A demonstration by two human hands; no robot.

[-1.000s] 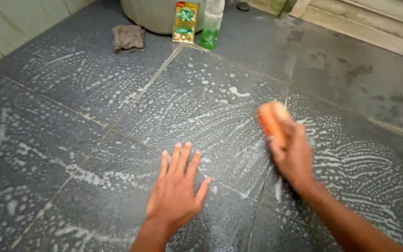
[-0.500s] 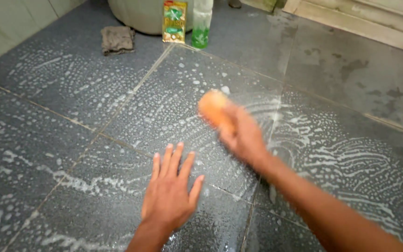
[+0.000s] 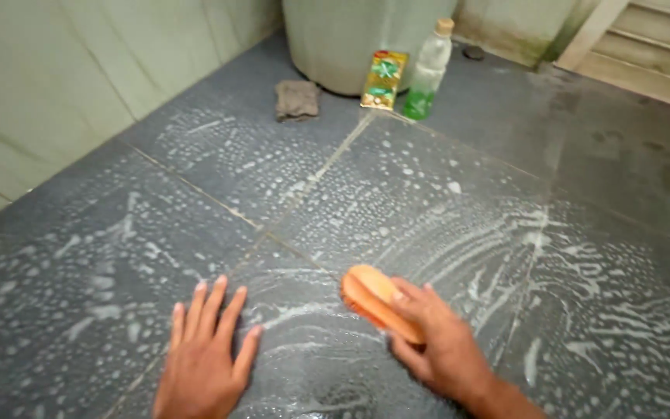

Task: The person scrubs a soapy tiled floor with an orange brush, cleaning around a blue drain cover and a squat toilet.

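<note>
Now the orange scrub brush (image 3: 374,302) sits low on the soapy floor (image 3: 443,225), drawn back from farther out, the right hand (image 3: 436,349) fingers clamped around it; the left hand (image 3: 203,353) lies flat, fingers spread, so scrubbing covers the nearer tile

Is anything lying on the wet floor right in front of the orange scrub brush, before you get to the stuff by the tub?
Nothing visible does. The right hand grips the orange scrub brush; ahead lies only soapy tile until the grey cloth, yellow packet and clear bottle.
</note>
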